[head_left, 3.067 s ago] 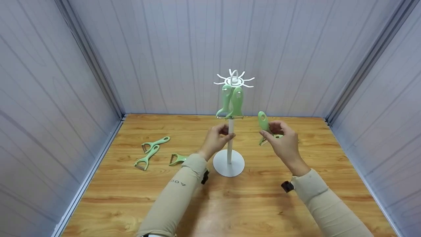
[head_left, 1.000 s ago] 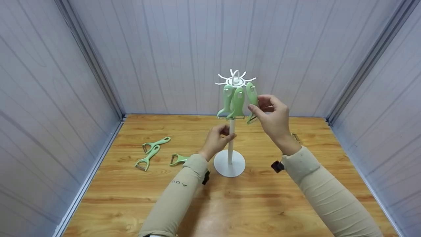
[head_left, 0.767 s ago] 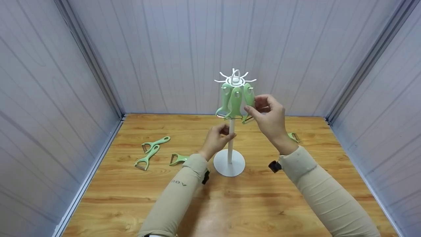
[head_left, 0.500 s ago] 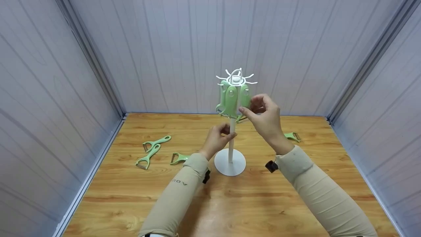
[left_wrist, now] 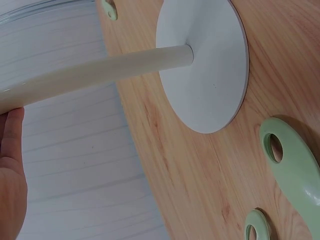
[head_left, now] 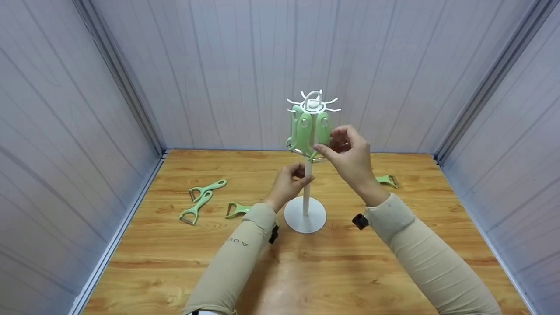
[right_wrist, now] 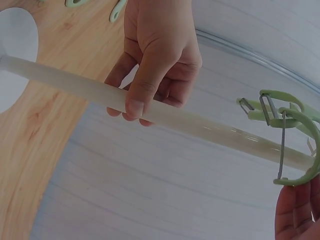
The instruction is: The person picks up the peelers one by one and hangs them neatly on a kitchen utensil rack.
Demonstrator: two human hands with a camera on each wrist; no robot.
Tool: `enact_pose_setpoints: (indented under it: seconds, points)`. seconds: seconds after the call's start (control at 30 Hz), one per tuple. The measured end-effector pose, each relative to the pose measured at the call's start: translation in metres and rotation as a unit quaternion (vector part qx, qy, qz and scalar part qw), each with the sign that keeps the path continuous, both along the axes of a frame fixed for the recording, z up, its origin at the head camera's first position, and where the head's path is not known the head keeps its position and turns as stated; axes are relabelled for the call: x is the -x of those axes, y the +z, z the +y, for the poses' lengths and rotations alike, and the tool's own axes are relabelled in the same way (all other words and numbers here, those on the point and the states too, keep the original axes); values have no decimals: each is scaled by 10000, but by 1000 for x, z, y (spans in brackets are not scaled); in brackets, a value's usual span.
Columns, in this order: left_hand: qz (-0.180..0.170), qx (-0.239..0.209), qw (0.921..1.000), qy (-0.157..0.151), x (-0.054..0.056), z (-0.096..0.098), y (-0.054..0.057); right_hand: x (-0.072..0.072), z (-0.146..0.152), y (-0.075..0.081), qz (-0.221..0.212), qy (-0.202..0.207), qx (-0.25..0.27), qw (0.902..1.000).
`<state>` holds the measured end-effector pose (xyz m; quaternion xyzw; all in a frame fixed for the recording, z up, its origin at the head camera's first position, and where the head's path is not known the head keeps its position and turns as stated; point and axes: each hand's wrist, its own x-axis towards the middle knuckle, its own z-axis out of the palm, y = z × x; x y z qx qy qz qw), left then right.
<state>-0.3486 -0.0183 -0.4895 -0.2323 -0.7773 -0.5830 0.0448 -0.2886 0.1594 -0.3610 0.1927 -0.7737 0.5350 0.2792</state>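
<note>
A white hook stand with a round base (head_left: 297, 223) is upright on the table. My left hand (head_left: 286, 186) grips its pole (head_left: 307, 199) at mid-height, and the right wrist view shows the thumb and fingers wrapped round it. My right hand (head_left: 352, 157) pinches a green Y-shaped peeler (head_left: 323, 129) between thumb and fingers; its handle hole is on a hook at the stand's top. Beside it two more green peelers hang, one in front (head_left: 304, 133) and one behind to the left (head_left: 294, 124). Their blades (right_wrist: 267, 110) point down the pole in the right wrist view.
On the table's left lie two crossing peelers, an upper one (head_left: 215, 187) and a lower one (head_left: 201, 201). Another peeler (head_left: 237, 210) is partly under the left forearm. One more peeler (head_left: 388, 180) lies behind the right wrist. White panels (head_left: 218, 87) enclose three sides.
The right hand has lifted its peeler from low on the right up to the stand, onto a hook. Since then the hook top has turned leftward with the hanging peelers. The left hand has stayed.
</note>
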Motion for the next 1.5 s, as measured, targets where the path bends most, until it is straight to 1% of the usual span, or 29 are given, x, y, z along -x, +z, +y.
enact_pose_setpoints:
  seconds: [0.23,0.4,0.53,0.63,0.83,1.1,1.27,1.5]
  points:
    - [133,3,9999,-13,0,0,0,-2,7,1,105,-67,-76,9999]
    - [105,85,9999,13,1,0,-1,-3,19,2,60,-285,-19,9996]
    - [165,183,9997,53,1,0,-1,-2,32,3,98,-467,49,9988]
    - [192,225,9995,89,1,0,0,-2,42,3,161,-561,-6,9983]
    - [118,223,9996,105,0,0,1,-2,61,2,212,-782,-155,9966]
    - [270,145,9995,97,-1,1,-1,0,84,-5,139,-1019,-266,9943]
    - [231,88,9997,88,-1,1,-1,1,96,-10,69,-1154,-336,9927]
    - [197,102,9997,76,-1,0,-1,4,114,-15,-134,-1402,-658,9879]
